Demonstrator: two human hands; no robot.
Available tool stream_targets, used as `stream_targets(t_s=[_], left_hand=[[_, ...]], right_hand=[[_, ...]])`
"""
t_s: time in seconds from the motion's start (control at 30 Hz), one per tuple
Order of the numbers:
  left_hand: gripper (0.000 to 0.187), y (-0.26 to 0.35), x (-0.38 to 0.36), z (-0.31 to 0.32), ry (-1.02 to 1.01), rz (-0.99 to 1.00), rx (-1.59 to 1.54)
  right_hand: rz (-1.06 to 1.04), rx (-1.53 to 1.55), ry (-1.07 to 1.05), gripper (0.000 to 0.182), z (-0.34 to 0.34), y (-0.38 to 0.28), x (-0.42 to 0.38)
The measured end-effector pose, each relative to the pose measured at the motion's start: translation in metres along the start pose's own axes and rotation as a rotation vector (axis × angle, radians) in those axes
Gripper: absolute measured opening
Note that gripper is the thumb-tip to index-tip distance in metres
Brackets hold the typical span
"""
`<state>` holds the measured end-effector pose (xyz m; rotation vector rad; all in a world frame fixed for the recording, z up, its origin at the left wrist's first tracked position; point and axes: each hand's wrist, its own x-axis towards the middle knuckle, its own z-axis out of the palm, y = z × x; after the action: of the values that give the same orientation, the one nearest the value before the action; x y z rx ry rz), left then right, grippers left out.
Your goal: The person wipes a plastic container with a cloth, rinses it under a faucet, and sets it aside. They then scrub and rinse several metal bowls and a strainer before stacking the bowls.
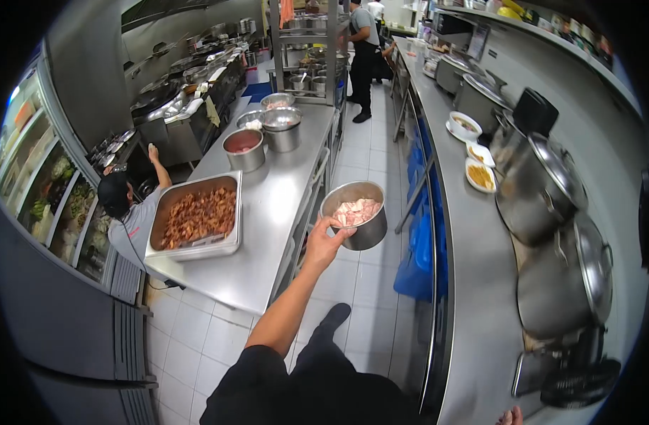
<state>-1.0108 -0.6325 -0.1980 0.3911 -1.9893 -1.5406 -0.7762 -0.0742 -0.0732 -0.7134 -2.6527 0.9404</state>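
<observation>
My left hand (326, 242) grips the near rim of a round steel pot (365, 238), thumb over the edge. Pale pink raw meat pieces (356, 212) lie inside it. The pot is held above the tiled aisle between two steel counters. Only the fingertips of my right hand (510, 416) show at the bottom edge, beside the right counter (473, 340); their grip is hidden. Nearest to that hand are a dark, blurred round object (579, 384) and a flat rectangular item (535, 373).
A deep steel tray (197, 250) of browned pieces and several steel pots (245, 161) stand on the left counter (268, 212). Large lidded pots (558, 283) line the right one. One person (130, 205) is at left, another (365, 57) ahead. Blue containers (415, 262) sit below.
</observation>
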Motion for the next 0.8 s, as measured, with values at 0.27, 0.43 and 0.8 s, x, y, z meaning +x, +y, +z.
stream_targets(t_s=[0.27, 0.43, 0.8], left_hand=[[0.029, -0.064, 0.278, 0.049, 0.19, -0.012, 0.119], [0.033, -0.138, 0.43, 0.061, 0.334, 0.155, 0.355], [0.063, -0.199, 0.522, 0.056, 0.273, 0.397, 0.827]], right_hand=[[0.065, -0.17, -0.069, 0.04, 0.096, -0.173, 0.072], [0.145, -0.299, -0.085, 0.043, 0.121, -0.208, 0.103], [0.329, -0.368, 0.169, 0.029, 0.132, -0.155, 0.054]])
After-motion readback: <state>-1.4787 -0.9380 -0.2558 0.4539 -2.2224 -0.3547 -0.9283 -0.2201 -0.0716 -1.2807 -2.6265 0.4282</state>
